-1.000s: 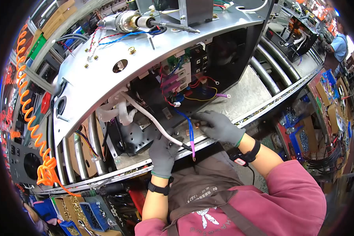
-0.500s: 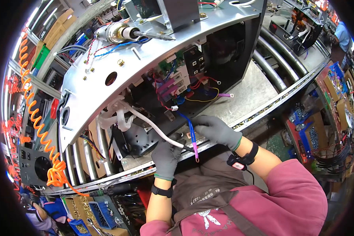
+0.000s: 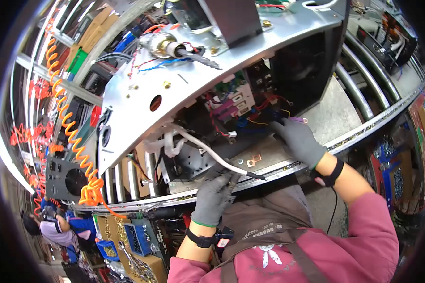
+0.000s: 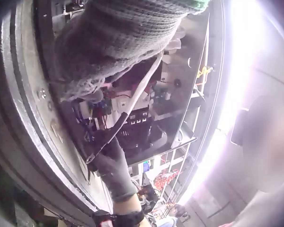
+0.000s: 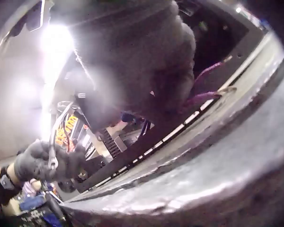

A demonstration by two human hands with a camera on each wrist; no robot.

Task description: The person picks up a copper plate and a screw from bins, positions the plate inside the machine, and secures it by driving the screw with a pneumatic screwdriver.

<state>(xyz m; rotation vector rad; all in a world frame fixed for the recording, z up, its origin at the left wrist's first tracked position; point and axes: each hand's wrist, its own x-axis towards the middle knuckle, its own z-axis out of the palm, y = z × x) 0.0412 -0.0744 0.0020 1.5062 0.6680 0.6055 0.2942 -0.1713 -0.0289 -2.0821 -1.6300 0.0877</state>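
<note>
My gloved right hand (image 3: 300, 141) reaches up to the opening of the metal cabinet (image 3: 137, 106). In the right wrist view its curled fingers grip blue wires (image 5: 146, 128), and a purple-sleeved lug end (image 5: 203, 98) sticks out past the glove. A second purple-sleeved lead (image 5: 210, 72) lies beside it. My gloved left hand (image 3: 210, 198) is low at the bench edge with fingers bent; I cannot tell whether they hold something. Over its fingertips runs a white cable (image 3: 208, 148) with a black sleeve and ring lug (image 4: 90, 159). A copper plate (image 3: 254, 161) lies between the hands.
On top of the cabinet lies a power screwdriver (image 3: 174, 48). Steel rollers (image 3: 354, 92) run either side of the work. An orange coiled hose (image 3: 73, 141) hangs at left. Parts bins (image 3: 137, 238) stand below the bench rail, and another unit (image 3: 387, 42) sits far right.
My right hand has moved up and right to the cabinet opening, and the blue wires have left their place beside the white cable. The left hand stays low by that cable. The head view has shifted.
</note>
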